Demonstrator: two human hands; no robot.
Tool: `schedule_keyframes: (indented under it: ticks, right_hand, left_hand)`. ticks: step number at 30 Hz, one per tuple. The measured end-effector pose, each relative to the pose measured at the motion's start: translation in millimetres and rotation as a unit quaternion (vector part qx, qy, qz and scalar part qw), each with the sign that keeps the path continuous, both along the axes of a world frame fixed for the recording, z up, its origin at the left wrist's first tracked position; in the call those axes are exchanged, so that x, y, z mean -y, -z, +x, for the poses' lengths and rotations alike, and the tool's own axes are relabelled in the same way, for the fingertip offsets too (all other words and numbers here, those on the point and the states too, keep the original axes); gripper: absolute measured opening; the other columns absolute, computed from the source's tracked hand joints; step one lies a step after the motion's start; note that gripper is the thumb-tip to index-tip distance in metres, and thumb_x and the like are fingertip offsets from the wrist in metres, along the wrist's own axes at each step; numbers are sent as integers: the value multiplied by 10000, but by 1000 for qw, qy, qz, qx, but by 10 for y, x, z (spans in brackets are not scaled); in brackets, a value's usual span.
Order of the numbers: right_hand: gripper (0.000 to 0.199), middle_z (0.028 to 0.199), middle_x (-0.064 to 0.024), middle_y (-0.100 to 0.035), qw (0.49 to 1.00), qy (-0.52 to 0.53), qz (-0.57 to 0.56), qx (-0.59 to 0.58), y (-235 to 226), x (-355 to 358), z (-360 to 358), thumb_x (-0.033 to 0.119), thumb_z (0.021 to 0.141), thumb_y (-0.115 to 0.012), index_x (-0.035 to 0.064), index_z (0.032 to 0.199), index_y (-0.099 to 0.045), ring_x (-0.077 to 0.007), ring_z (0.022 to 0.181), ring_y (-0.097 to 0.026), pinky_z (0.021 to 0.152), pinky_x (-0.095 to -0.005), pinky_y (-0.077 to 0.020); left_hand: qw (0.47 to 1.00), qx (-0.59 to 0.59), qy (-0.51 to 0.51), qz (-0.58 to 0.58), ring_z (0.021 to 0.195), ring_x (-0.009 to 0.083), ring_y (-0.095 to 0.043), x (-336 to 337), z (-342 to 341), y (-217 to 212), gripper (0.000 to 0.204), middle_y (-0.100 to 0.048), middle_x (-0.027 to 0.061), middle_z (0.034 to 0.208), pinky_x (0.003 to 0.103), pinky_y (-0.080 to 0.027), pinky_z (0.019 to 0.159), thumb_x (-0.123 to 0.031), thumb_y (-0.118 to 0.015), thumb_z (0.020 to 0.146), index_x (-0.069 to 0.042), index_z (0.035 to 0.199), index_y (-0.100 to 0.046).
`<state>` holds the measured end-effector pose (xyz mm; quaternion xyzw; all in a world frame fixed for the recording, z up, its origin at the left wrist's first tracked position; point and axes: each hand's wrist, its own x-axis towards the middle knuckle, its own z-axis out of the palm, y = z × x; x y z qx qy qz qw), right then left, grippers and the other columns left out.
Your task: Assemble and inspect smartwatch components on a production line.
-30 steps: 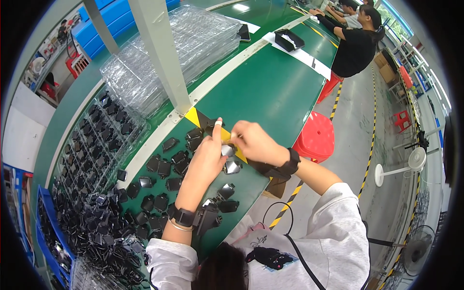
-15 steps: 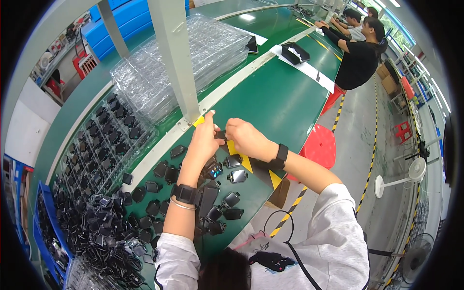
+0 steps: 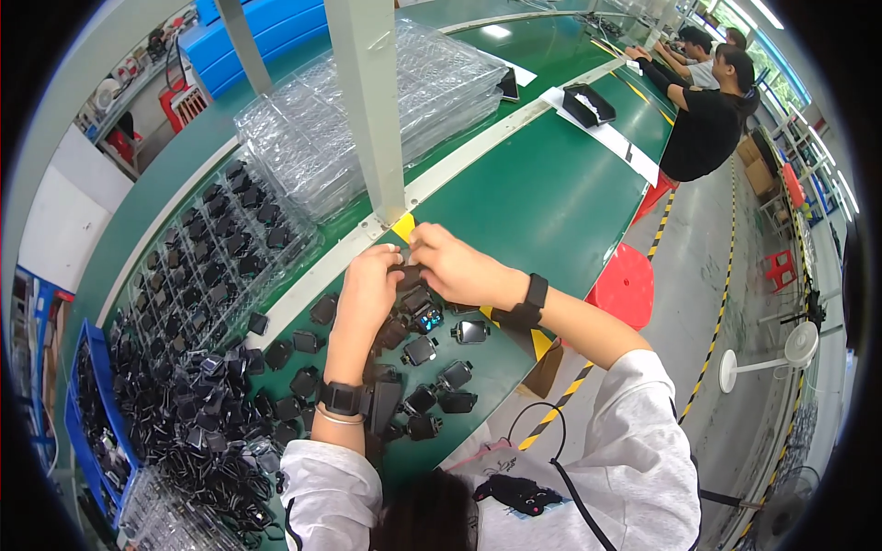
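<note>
Over the green table, my left hand and my right hand meet with bent fingers on a small black piece. Fingers cover much of it, so I cannot make out its exact kind. Just below lies a watch case with a lit bluish face. A silver-faced watch case rests to its right, and several more dark ones lie around my left wrist. Each wrist wears a black band.
A big heap of black watch parts covers the table at left, beside a blue bin. Behind it are a filled clear tray and stacked clear trays. A grey post rises beyond my hands. Other people sit far right.
My hands have drawn closer together around the black piece and sit slightly lower. The whole view has shifted, moving the table and trays rightward in the picture.
</note>
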<state>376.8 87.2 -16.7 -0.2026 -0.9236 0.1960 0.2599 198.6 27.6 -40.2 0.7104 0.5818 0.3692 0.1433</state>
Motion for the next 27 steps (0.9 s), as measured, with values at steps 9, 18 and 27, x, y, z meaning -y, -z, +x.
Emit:
schedule_keyframes:
  ticks: [9,18,27]
  right_hand:
    - [301,1048,-133,-497,998,-57,28,27,-69,18,-69,27,675,-720,-33,933,-577,-303,996,-513,871,-368,-457]
    - [252,933,-104,-543,996,-37,69,51,63,-29,-63,40,680,-715,4,893,-585,-302,895,-553,790,-370,-472]
    - [114,821,-167,-556,993,9,-115,5,-3,-127,-65,-21,741,-610,-52,832,-549,-321,778,-586,710,-374,-490]
  left_hand:
    - [996,52,-1,-79,757,290,-631,-61,12,-115,242,-649,193,959,339,-500,693,108,-628,696,56,932,-647]
    - [994,66,-23,-80,739,225,-627,14,61,-148,282,-596,175,1079,309,-512,681,104,-662,688,64,963,-616]
    - [994,37,-8,-103,810,220,-615,79,78,-173,313,-528,124,1099,323,-519,736,50,-740,652,62,940,-619]
